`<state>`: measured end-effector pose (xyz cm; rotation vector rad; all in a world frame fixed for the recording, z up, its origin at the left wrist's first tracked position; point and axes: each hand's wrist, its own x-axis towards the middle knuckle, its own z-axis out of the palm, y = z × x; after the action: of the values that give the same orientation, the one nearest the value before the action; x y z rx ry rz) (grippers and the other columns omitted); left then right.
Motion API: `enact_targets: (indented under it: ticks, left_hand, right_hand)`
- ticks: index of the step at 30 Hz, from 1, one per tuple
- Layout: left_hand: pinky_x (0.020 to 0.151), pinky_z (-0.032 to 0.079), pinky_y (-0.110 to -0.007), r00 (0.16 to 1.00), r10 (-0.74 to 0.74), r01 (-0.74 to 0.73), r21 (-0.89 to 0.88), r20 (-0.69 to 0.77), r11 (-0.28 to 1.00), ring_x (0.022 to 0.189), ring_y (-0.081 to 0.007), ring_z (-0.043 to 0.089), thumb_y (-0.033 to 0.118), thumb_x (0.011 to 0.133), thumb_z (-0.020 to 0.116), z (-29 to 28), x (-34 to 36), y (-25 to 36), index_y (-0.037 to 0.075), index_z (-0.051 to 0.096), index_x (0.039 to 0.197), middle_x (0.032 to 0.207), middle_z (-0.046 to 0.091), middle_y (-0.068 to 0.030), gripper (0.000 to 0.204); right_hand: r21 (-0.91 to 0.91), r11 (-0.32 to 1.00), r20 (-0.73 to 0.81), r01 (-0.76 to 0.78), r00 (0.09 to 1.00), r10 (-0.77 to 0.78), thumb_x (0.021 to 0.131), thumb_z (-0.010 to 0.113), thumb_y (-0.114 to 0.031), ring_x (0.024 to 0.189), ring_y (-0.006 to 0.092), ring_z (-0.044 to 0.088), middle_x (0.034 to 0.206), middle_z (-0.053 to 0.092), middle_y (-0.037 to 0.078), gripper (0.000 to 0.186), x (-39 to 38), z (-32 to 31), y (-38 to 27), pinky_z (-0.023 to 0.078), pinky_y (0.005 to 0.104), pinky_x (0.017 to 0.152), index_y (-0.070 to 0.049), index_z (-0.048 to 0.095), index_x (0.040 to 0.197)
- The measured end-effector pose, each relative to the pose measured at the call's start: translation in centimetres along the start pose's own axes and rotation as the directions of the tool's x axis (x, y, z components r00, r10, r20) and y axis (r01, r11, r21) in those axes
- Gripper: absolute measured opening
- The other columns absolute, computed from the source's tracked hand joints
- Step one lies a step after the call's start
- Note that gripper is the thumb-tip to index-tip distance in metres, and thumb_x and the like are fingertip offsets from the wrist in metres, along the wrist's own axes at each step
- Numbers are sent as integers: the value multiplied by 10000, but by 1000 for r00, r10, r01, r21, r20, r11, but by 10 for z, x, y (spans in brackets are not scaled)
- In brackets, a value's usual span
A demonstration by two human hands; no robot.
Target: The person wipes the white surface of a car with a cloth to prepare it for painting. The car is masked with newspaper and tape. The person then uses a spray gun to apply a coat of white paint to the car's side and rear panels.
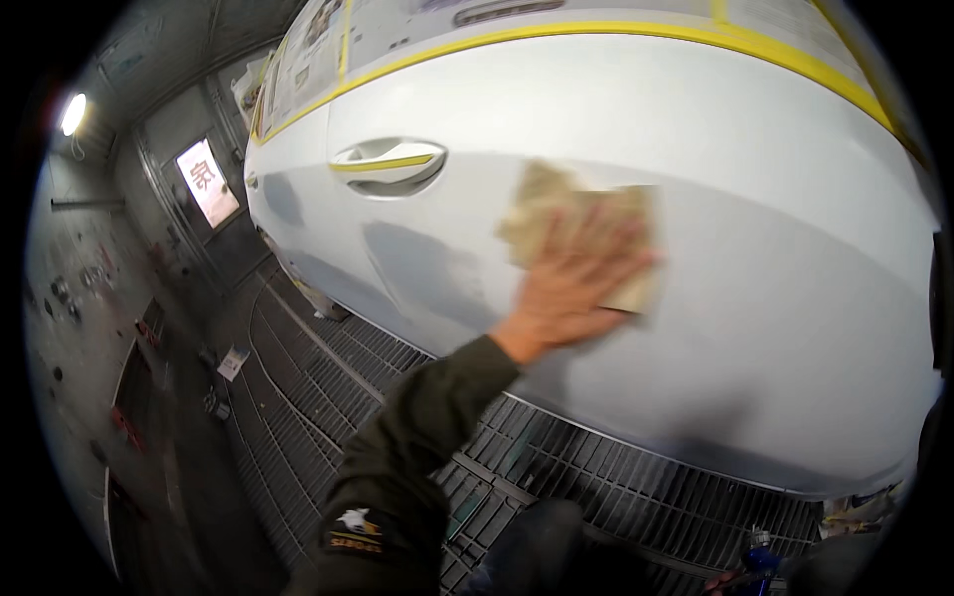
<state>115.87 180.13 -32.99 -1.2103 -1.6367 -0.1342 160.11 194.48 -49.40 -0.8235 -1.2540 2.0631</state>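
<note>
My left hand, blurred by motion, lies spread over a crumpled tan cloth and holds it against the car door. Its dark sleeve comes up from the lower left. The door is white above, with light grey over its lower part and darker grey patches left of the hand. A door handle with a strip of yellow tape sits to the left of the cloth. At the lower right edge, only a bit of my right hand shows, at what looks like a blue spray gun.
Yellow masking tape borders the covered windows above. Metal floor grating runs below the car, with a hose across it. A dark wall with a bright window stands at the left. My knee shows at the bottom.
</note>
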Motion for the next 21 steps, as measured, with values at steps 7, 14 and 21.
enact_targets:
  ticks: [7,14,21]
  left_hand:
    - [1186,152,-491,842,-530,530,-30,-95,847,1453,-461,170,265,906,586,-61,-139,-152,-41,314,1474,1568,210,-268,700]
    - [1170,124,-524,904,-412,418,27,-112,908,1443,-468,151,442,910,576,-74,-77,-206,-36,314,1473,1580,183,-253,784]
    - [1179,85,-521,781,-615,620,22,-114,784,1457,-422,142,448,959,501,-45,-155,-193,-27,313,1474,1577,198,-241,726]
  right_hand:
    - [-121,990,160,70,986,-50,926,597,-5,656,188,577,911,648,129,342,5,47,12,513,289,625,19,543,1263]
    - [-181,974,226,137,970,-94,918,597,19,659,179,579,914,648,128,348,-2,68,19,511,286,621,25,542,1262]
    - [-245,916,292,317,925,-243,910,598,43,662,170,580,916,649,127,355,-13,70,30,510,283,618,30,540,1260]
